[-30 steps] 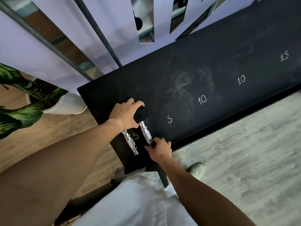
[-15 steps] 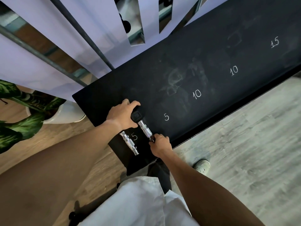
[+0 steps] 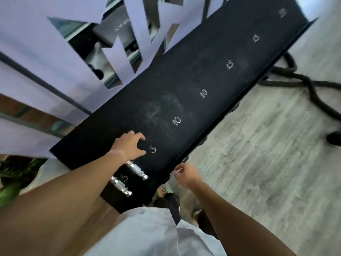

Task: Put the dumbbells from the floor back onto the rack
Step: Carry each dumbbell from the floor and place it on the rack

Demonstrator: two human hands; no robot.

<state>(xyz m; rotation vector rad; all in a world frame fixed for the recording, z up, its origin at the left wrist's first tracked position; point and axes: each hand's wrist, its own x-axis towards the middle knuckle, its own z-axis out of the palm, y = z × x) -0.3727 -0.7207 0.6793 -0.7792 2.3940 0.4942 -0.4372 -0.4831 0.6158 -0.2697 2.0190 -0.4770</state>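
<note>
The black rack (image 3: 221, 80) runs from lower left to upper right, with chalk numbers 5, 10 and 15 along it. Two small dumbbells with chrome handles lie side by side at its near left end: the right dumbbell (image 3: 137, 170) and the left dumbbell (image 3: 120, 186), a chalk 5 between them. My left hand (image 3: 129, 145) grips the far black head of the right dumbbell. My right hand (image 3: 186, 173) hangs just off the rack's front edge over the floor, fingers loosely curled and holding nothing.
A thick black rope (image 3: 313, 85) snakes over the grey floor at the right, with a dark object (image 3: 334, 138) at the frame's edge. A potted plant (image 3: 11, 183) stands left of the rack. Lavender panels and mirror strips rise behind it. My shoes (image 3: 166, 193) are below the rack's edge.
My right hand has let go of the near end of the right dumbbell and drawn back off the rack. The view has swung right, showing more of the rack and the rope.
</note>
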